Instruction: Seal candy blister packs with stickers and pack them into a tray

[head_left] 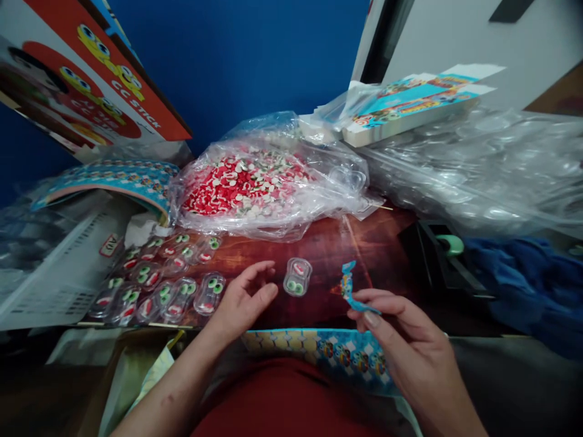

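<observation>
Right hand (410, 346) pinches a small blue printed paper strip (350, 290) between thumb and forefinger; the strip sticks up and curls above the fingertips, its print too small to read. Remaining right fingers are curled loosely under; wrist cut off by the bottom edge.

Left hand (241, 300) is open and holds nothing, fingers (255, 273) half-spread and slightly bent, resting on or just over the dark red tabletop (328, 255); contact cannot be told. Just beyond its fingertips, between the two hands, lies a single clear blister capsule (297, 277) with green-and-white eye candies and a red-and-white piece inside, apart from both hands.

On the outer side of the left hand, near the knuckles, sit rows of filled capsules (155, 282), the far ones blurred and partly merged. Well beyond the fingertips is a clear plastic bag of red, white and green candy pieces (241, 182), single pieces hard to make out through the wrinkled film.

Beneath both wrists, a blue patterned card sheet (337, 352) is partly hidden by the hands and a red garment. Out past the right hand, a heap of clear empty blister trays (483, 164) under film is hazy, and a blue cloth (523, 279) runs out of frame. A black tape dispenser (441, 255) is half covered. An orange box (100, 67) reading "CC STICK" is cut off at top left.
</observation>
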`<state>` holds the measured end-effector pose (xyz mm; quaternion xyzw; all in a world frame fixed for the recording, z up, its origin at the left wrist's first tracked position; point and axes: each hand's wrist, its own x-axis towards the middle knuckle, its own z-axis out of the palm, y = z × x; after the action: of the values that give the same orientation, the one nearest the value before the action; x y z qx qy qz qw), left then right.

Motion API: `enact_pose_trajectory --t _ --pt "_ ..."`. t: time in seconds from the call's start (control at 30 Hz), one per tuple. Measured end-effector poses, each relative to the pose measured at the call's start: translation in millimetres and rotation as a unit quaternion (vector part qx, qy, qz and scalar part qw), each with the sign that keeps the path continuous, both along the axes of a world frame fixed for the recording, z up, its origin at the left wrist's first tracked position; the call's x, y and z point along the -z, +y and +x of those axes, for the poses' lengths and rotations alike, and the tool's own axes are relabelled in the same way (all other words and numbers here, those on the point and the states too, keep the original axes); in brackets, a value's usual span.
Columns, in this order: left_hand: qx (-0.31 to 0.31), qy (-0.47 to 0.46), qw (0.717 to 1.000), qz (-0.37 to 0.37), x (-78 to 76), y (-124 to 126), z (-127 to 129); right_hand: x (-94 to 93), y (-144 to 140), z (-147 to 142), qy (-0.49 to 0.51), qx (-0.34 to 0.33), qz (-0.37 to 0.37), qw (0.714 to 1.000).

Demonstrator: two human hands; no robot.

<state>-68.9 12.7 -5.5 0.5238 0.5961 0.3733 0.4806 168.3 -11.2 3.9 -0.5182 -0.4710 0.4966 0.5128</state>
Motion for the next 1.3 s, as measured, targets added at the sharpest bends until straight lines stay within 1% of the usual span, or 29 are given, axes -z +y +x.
enact_pose_trajectory --t 0.07,0.1,0.17,0.2,0.23,0.3,0.37,0.4,0.5,0.57,0.67,0.73,0.8,0.97,1.13,1.3 --pt "0.055 -0.085 0.994 -0.032 -5.6 -3.4 -1.9 -16.5 -0.9 -5.8 -0.024 -0.078 0.024 0.996" --pt "0.086 -0.128 0.987 -0.05 -7.0 -4.4 -1.7 -23.3 -1.8 -8.0 -0.031 -0.115 0.026 0.993" --pt "0.132 -0.214 0.962 -0.104 -7.6 -5.3 0.6 -31.5 -4.1 -11.0 -0.027 -0.16 0.017 0.987" --pt "0.136 -0.249 0.95 -0.13 -7.2 -5.3 2.3 -32.4 -5.1 -11.9 -0.024 -0.164 0.007 0.986" --pt "0.124 -0.272 0.943 -0.149 -6.7 -5.0 4.1 -31.3 -5.7 -12.5 -0.026 -0.158 -0.004 0.987" --pt "0.07 -0.278 0.945 -0.158 -5.4 -2.8 7.6 -24.2 -5.0 -14.2 -0.044 -0.127 -0.028 0.99" --pt "0.01 -0.241 0.961 -0.137 -3.7 1.9 10.1 -13.5 -0.2 -17.7 -0.061 -0.09 -0.062 0.992" --pt "-0.008 -0.21 0.97 -0.121 -2.3 5.1 11.1 -7.9 3.9 -20.5 -0.062 -0.07 -0.079 0.992" --pt "-0.035 -0.105 0.991 -0.072 6.1 15.9 13.9 7.6 21.4 -31.5 -0.047 -0.021 -0.118 0.992" --pt "-0.054 -0.036 0.997 -0.042 14.4 22.2 16.1 16.3 34.2 -38.9 -0.053 -0.001 -0.129 0.99" --pt "-0.07 0.088 0.994 -0.001 25.4 28.4 18.9 27.4 49.2 -46.4 -0.098 0.007 -0.144 0.985" --pt "-0.06 0.173 0.983 0.022 28.9 30.9 19.7 33.5 55.2 -48.5 -0.134 -0.001 -0.154 0.979" --pt "-0.047 0.23 0.972 0.028 29.3 32.8 19.9 38.1 58.5 -48.8 -0.172 -0.013 -0.148 0.974" --pt "-0.026 0.294 0.955 0.009 26.6 35.7 20.2 44.3 62.0 -45.9 -0.249 -0.036 -0.104 0.962" --pt "-0.007 0.323 0.946 0.008 27.7 36.6 21.8 46.1 63.3 -44.3 -0.27 -0.049 -0.099 0.957" --pt "0.005 0.341 0.94 -0.002 32.5 39.1 24.1 52.5 64.2 -45.2 -0.3 -0.056 -0.095 0.948"
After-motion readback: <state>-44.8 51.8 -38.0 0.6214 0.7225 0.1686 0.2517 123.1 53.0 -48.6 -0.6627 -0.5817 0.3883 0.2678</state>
